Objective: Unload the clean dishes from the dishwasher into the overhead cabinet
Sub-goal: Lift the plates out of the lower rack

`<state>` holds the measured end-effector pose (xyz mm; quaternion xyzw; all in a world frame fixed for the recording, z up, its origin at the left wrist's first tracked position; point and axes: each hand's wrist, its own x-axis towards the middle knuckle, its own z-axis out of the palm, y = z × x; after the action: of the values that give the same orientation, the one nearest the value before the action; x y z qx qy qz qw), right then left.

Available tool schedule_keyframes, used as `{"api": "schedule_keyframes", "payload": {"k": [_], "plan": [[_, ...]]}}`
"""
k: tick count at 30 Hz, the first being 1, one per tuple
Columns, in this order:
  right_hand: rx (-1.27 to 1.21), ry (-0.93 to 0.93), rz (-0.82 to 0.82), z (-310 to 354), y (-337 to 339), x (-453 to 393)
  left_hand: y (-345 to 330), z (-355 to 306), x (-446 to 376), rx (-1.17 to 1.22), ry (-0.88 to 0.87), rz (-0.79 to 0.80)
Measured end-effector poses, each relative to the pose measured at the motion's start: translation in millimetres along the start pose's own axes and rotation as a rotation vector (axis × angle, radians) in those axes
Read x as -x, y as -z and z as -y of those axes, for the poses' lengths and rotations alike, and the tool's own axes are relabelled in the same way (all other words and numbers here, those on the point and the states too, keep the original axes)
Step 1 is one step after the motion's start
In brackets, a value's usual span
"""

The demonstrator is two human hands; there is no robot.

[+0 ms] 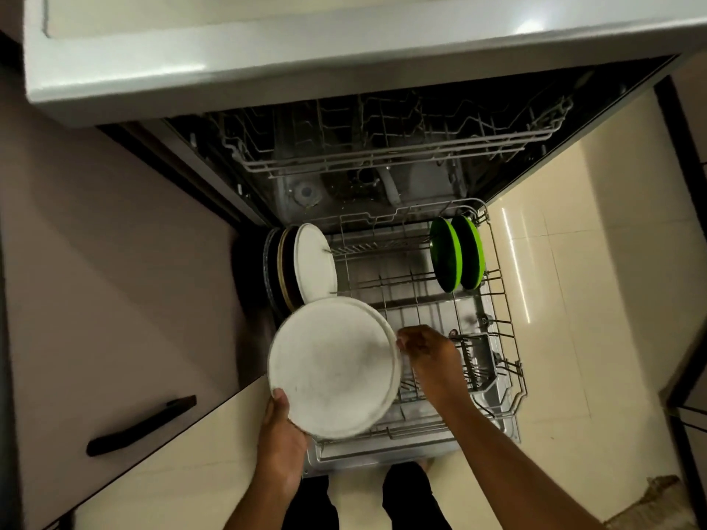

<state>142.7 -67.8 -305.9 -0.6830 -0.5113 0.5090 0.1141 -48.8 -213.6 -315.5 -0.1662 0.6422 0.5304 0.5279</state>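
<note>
A white plate [334, 367] is held over the lower rack [501, 300], its near rim gripped by the left hand [281, 434]. Its far rim is pinched, it seems, by the right hand [430, 351], whose fingers [405, 340] are curled narrow.

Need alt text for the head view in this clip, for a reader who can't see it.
Seen from above, a person's left hand and right hand hold a white plate over the pulled-out lower rack of an open dishwasher. A few plates stand upright at the rack's left, and two green plates at its right.
</note>
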Motion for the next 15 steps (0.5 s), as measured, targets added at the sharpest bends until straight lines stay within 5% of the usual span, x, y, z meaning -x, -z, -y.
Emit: {"api": "schedule_keyframes", "payload": {"k": [9,15], "plan": [[0.24,0.283,0.03,65,-82,-35,47,2,13,0.087,0.122,0.009],[0.325,0.18,0.031,80,-150,-73,68,5,0,0.062,0.175,0.049]]}}
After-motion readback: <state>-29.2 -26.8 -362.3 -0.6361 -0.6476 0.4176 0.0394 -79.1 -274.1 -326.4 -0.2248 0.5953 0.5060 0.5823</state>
